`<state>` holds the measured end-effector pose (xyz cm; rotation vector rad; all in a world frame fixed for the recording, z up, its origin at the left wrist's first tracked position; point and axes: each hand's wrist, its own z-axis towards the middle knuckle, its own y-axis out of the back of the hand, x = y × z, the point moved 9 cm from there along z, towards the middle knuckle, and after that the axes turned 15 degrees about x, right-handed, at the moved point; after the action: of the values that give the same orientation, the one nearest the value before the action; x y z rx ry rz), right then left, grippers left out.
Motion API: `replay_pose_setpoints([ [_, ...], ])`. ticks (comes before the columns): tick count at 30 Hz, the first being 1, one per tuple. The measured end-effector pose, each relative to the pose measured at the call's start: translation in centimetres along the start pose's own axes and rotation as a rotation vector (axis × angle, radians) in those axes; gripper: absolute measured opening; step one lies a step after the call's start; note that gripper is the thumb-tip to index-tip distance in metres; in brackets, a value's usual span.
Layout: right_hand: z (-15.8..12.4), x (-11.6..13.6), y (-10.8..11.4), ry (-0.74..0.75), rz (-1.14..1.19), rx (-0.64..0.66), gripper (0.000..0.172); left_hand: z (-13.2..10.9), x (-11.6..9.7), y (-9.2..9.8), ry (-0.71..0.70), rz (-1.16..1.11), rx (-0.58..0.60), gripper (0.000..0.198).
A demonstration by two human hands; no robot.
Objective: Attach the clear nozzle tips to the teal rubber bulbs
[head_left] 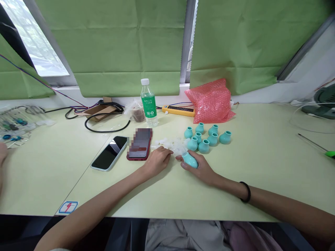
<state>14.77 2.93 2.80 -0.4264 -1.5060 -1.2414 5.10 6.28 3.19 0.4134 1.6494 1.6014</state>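
Observation:
My right hand (201,169) is wrapped round a teal rubber bulb (190,159), its neck pointing left toward a scatter of small clear plastic pieces (172,143). My left hand (157,159) rests palm down on the table beside it, fingers curled and pinched at the edge of those clear pieces; what it holds, if anything, is too small to make out. Several more teal bulbs (206,137) stand in a cluster just behind my right hand.
Two phones (110,153) (140,143) lie left of my hands. Behind stand a green-labelled water bottle (149,103), pink bubble wrap (211,101), a yellow power strip (178,110) and black cables (104,116). Another person's hand (2,153) shows at the far left.

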Motion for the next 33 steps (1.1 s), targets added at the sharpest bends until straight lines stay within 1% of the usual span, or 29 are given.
replay_pose_setpoints([
  [2, -0.1, 0.1, 0.2, 0.012, 0.005, -0.024, 0.019, -0.1, -0.2, 0.3, 0.010, -0.013, -0.011, 0.023],
  [5, -0.3, 0.8, 0.1, 0.069, -0.091, -0.029, 0.011, -0.6, -0.5, 1.2, 0.027, -0.062, -0.059, 0.024],
  [7, -0.4, 1.4, -0.3, 0.111, -0.187, -0.010, 0.006, -0.9, -1.0, 1.9, -0.014, -0.143, -0.072, 0.023],
  [8, -0.4, 1.5, -0.6, 0.126, -0.230, 0.004, 0.006, -1.1, -1.5, 2.0, -0.056, -0.193, -0.053, 0.022],
  [10, -0.4, 1.6, -1.2, 0.142, -0.301, 0.030, 0.007, -1.3, -2.6, 1.8, -0.147, -0.279, 0.023, 0.022],
  [12, -0.5, 1.6, -1.6, 0.155, -0.347, 0.044, 0.005, -1.4, -3.8, 1.3, -0.209, -0.307, 0.108, 0.023],
  [14, -0.6, 1.7, -1.8, 0.170, -0.376, 0.049, 0.004, -1.4, -4.5, 0.8, -0.218, -0.299, 0.164, 0.027],
  [16, -0.7, 1.8, -2.0, 0.176, -0.386, 0.056, 0.005, -1.3, -4.6, 0.1, -0.187, -0.343, 0.219, 0.033],
  [19, -0.8, 2.1, -2.1, 0.172, -0.375, 0.065, 0.004, -1.0, -4.2, -1.4, -0.130, -0.589, 0.354, 0.039],
  [21, -0.7, 2.5, -2.2, 0.182, -0.364, 0.091, 0.003, -0.9, -4.1, -2.2, -0.123, -0.783, 0.440, 0.041],
  [25, -0.9, 3.2, -2.5, 0.217, -0.371, 0.147, 0.007, -0.9, -4.1, -2.9, -0.115, -1.062, 0.521, 0.044],
  [28, -1.5, 3.9, -2.9, 0.310, -0.460, 0.180, 0.008, -1.2, -4.2, -3.4, -0.079, -1.261, 0.615, 0.046],
  [29, -1.7, 4.0, -2.9, 0.346, -0.495, 0.178, 0.008, -1.2, -4.0, -3.3, -0.059, -1.319, 0.606, 0.046],
  [30, -2.0, 4.2, -2.9, 0.372, -0.523, 0.163, 0.009, -1.0, -3.5, -3.1, -0.034, -1.349, 0.560, 0.046],
  [31, -2.1, 4.2, -2.7, 0.382, -0.538, 0.139, 0.008, -0.8, -2.8, -2.7, -0.005, -1.334, 0.480, 0.046],
  [32, -2.2, 4.2, -2.4, 0.375, -0.539, 0.108, 0.006, -0.6, -1.9, -2.1, 0.028, -1.262, 0.375, 0.046],
  [33, -2.2, 4.2, -2.1, 0.357, -0.532, 0.077, 0.004, -0.4, -1.1, -1.5, 0.058, -1.133, 0.271, 0.046],
])
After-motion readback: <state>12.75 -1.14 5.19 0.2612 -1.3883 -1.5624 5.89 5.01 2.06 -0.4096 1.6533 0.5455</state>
